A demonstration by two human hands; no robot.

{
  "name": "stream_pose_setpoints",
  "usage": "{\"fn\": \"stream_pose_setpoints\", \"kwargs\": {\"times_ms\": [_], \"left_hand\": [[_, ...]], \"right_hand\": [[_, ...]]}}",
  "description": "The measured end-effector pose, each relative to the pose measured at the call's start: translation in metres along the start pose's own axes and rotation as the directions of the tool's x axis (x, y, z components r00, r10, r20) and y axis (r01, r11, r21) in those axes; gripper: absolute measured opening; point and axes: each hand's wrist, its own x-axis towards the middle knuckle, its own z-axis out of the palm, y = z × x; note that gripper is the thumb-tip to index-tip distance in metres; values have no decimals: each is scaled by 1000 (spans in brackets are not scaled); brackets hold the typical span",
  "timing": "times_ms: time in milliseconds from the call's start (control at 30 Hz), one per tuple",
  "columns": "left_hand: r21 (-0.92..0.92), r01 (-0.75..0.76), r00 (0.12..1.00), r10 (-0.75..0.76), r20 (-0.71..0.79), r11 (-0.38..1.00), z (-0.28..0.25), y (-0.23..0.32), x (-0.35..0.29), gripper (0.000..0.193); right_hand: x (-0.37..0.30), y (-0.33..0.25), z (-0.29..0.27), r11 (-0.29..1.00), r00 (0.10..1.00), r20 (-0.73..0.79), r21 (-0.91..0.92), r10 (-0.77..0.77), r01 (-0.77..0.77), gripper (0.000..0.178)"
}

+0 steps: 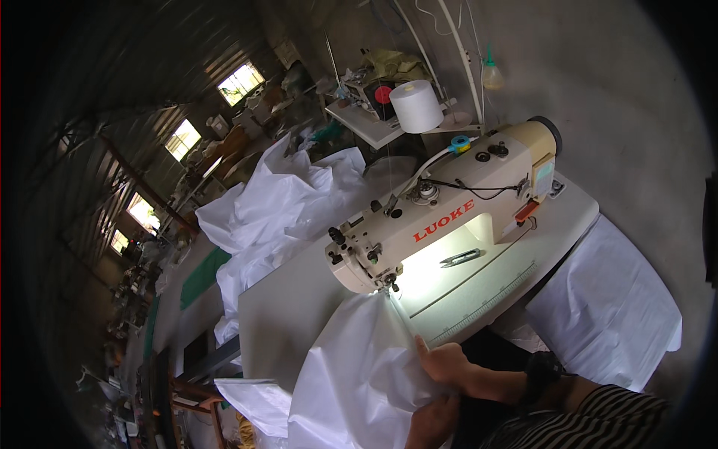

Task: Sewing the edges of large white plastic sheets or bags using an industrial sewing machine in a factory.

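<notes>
A white sheet of smooth, crinkled material [351, 367] runs from under the needle area of a cream sewing machine [441, 217] down toward me. My right hand [447, 365], with a dark band on its wrist, is closed on the sheet's right edge, one digit pointing up along it toward the needle. Lower down, my left hand [434, 423] is closed on the same sheet near the bottom of the view; its fingertips are partly hidden. Thread snips [461, 258] lie on the lit machine bed, under the arm.
More white sheeting [288, 202] is heaped beyond the sewing table [277, 322]. A white stack of sheets [609, 307] hangs or lies at the right. A thread cone [416, 106] stands behind the machine, and an oil bottle [491, 73] hangs by the wall.
</notes>
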Motion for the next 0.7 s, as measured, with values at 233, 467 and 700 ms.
{"fn": "stream_pose_setpoints", "kwargs": {"times_ms": [233,467,700], "left_hand": [[20,51,999,-51,0,998,-13,-7,-1,11],[117,253,949,-270,163,960,-18,-33,37,23],[98,662,578,-423,-698,743,-28,-112,-25,47]], "right_hand": [[4,-8,18,856,967,95,451,235,-253,54],[54,-7,-6,998,999,15,61,-33,32,54],[22,1,-22,996,995,78,-54,-62,66,54]]}}
